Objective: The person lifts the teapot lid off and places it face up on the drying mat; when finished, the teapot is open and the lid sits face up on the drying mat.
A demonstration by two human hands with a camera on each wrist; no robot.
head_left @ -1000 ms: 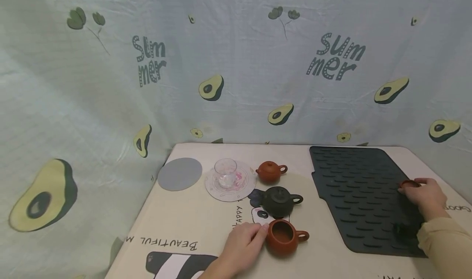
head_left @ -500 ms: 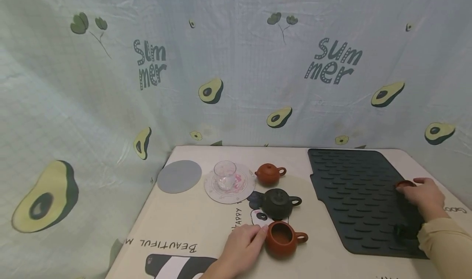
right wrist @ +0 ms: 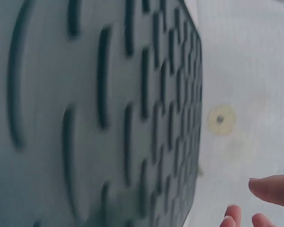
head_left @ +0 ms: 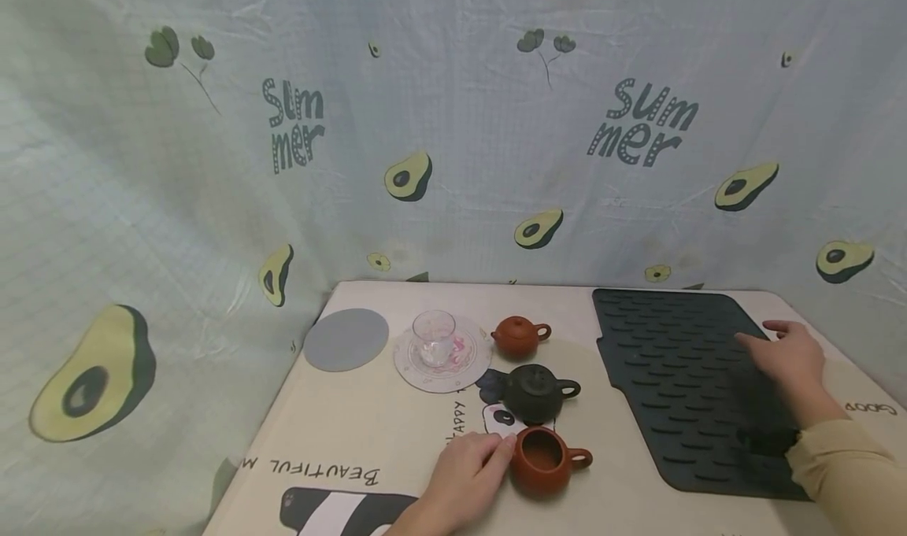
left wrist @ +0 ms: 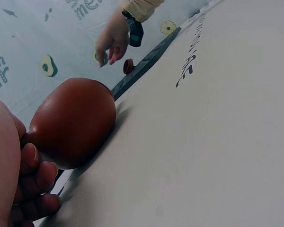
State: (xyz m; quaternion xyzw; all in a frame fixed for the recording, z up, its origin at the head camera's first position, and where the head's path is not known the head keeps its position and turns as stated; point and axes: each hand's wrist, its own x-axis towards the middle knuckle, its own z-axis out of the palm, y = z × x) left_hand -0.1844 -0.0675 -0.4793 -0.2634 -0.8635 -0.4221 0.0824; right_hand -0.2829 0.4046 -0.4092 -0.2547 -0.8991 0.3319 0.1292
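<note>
Here | left hand (head_left: pixel 464 473) pinching reddish-brown teapot (head_left: pixel 542 473) by its spout (left wrist: pixel 29 137) | right hand (head_left: pixel 788 359), fingers parted, empty, above ridged mat (head_left: pixel 666 363)

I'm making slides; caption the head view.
Left hand holds an open red-brown teapot; empty right hand hovers over a dark mat.

A loose, pale yellow-beige sleeve (head_left: pixel 853 481) dresses the right arm, its cuff (head_left: pixel 811 440) gathered and ruffled. Beyond the cuff sits a chunky black device (left wrist: pixel 136 32) bearing a small green patch. The left hand (head_left: pixel 464 477) and right hand (head_left: pixel 790 359) are bare.
</note>
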